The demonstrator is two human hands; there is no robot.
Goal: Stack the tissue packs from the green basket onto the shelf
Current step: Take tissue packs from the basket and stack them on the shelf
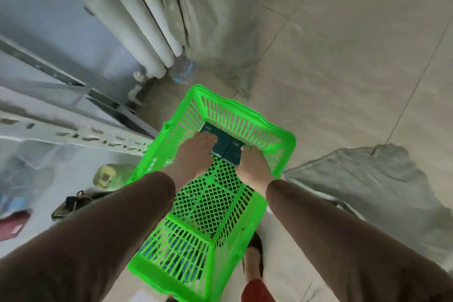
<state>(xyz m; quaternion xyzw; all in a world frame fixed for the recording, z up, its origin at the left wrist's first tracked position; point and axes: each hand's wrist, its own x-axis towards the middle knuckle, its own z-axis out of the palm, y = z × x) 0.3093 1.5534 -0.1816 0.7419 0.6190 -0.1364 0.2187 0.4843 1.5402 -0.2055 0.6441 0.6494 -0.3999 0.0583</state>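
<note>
Both hands are reaching down into the bright green slatted plastic basket [220, 179], which is sitting on the pale tiled floor [343, 56] just beside the grey metal shelf [73, 130] at left. The dark teal rectangular tissue packs [226, 148] are lying flat on the basket's mesh bottom at its far end, two side by side. The left hand [193, 154] is resting on the left edge of the packs, fingers curling over them. The right hand [252, 167] is touching the right edge, fingers bent down against the pack; a full grip cannot be confirmed for either hand. Both arms are wearing brown sleeves [98, 228]. A clear plastic bottle [183, 68] is standing beyond the basket near white pipes [137, 19].
</note>
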